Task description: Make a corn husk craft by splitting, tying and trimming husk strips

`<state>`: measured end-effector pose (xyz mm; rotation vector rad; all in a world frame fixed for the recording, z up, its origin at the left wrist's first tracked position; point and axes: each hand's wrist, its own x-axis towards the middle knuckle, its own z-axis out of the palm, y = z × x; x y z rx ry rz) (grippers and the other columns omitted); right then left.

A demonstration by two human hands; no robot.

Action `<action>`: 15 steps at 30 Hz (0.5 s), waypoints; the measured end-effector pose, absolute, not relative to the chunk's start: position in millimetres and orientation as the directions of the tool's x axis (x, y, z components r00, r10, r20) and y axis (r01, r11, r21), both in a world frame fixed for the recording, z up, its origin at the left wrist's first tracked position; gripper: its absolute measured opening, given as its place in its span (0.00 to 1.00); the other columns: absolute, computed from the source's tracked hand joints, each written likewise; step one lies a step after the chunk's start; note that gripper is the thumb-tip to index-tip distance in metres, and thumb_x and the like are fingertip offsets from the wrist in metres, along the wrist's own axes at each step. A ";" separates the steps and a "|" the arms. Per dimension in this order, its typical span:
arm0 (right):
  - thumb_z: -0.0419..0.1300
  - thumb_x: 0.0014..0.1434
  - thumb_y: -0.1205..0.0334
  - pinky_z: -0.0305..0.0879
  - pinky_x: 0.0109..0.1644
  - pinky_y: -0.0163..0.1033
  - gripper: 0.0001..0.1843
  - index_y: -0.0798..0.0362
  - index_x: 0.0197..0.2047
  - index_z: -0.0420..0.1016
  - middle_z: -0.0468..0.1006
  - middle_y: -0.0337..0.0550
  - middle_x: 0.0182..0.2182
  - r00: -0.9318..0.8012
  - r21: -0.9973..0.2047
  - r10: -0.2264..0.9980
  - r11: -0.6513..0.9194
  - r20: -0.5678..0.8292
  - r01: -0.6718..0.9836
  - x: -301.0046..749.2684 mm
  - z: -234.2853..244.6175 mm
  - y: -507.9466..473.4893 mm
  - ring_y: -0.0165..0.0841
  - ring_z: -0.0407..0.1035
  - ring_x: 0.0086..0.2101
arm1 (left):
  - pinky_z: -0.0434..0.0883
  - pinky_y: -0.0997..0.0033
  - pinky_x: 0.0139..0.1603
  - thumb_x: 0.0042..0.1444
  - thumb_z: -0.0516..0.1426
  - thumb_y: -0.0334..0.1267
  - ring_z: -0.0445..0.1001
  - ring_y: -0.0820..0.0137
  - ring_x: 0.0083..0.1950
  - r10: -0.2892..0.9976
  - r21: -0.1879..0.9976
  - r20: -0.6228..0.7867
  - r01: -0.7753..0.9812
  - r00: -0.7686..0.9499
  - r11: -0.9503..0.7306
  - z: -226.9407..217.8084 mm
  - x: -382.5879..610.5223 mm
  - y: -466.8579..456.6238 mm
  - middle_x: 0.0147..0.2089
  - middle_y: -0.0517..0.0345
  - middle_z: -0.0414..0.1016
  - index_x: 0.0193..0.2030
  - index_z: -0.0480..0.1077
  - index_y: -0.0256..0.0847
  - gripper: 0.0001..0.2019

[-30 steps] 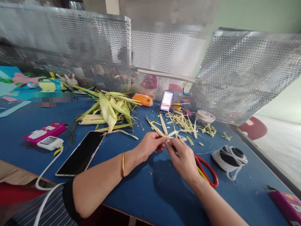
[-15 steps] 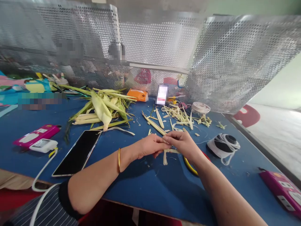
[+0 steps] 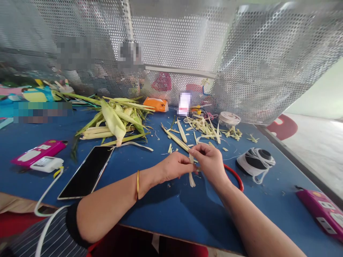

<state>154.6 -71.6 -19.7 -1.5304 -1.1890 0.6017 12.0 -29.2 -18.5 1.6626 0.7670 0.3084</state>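
A pale husk strip [image 3: 192, 180] hangs almost upright between the two hands, above the blue table [image 3: 150, 212]; the right hand [image 3: 210, 160] pinches its upper end between thumb and fingers, while the left hand [image 3: 177, 165] is closed on its middle, the fingertips partly hiding the hold. A second ago several husk pieces fanned away from touching fingertips; half a second ago a tail dropped below the joined hands, and now the fingertips have parted slightly and more of the strip shows, which suggests the piece is being turned and regripped, its handling unfinished. Just beyond lie loose husk shreds [image 3: 205, 128], with a larger husk pile [image 3: 115, 121] to the left and a red loop handle [image 3: 237, 175] partly behind the right arm. Farther out, no brand can be read: the orange packet [image 3: 155, 104] bears a small dark mark too small to make out, the upright phone [image 3: 184, 104] has a blurred-out screen, the flat black-screened device [image 3: 87, 173] shows no writing, and the magenta power strip [image 3: 321, 208] at the right carries pale panels without legible lettering
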 end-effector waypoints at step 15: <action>0.70 0.43 0.43 0.63 0.28 0.36 0.23 0.55 0.29 0.76 0.68 0.35 0.17 0.229 -0.991 0.968 -0.080 -0.103 -0.111 170.5 -18.9 -63.5 0.31 0.67 0.22 | 0.57 0.72 0.27 0.47 0.59 0.61 0.62 0.76 0.22 0.729 0.961 -0.252 0.077 0.636 0.265 -13.9 10.4 -19.6 0.19 0.62 0.64 0.21 0.66 0.38 0.25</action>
